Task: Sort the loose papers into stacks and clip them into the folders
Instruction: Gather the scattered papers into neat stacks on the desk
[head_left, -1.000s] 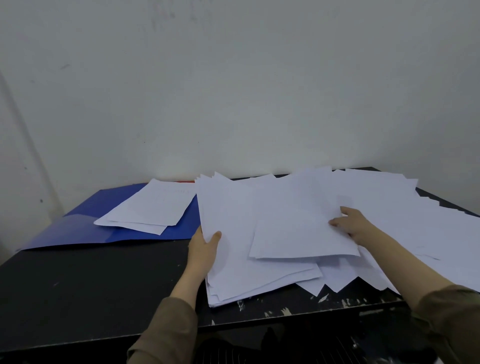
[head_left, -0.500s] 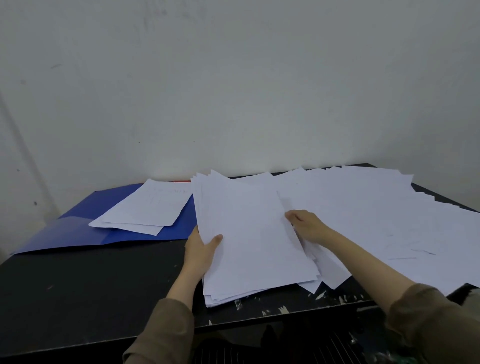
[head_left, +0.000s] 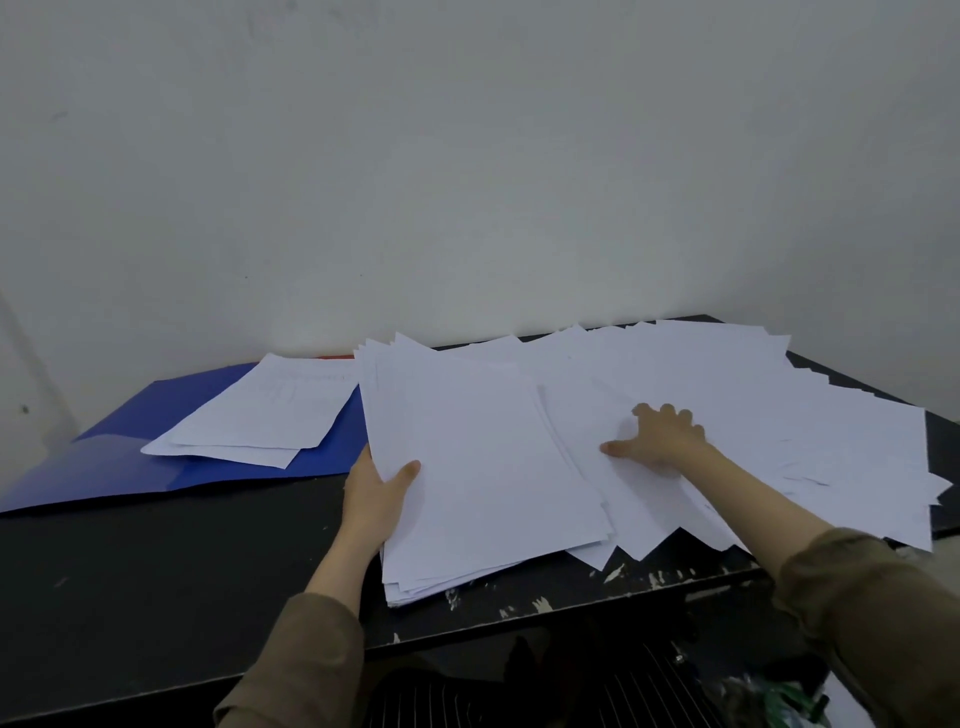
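On the table (head_left: 156, 571), left hand (head_left: 376, 499) grips lengthwise stack (head_left: 483, 467); right hand (head_left: 662, 436) spread flat.

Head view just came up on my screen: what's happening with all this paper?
A person is sorting white sheets on a black table. The left hand grips the left edge of a gathered stack, thumb on top. The right hand rests with spread fingers on the loose papers strewn to the right. An open blue folder lies at the left with a few sheets on it; nothing looks clipped in yet.
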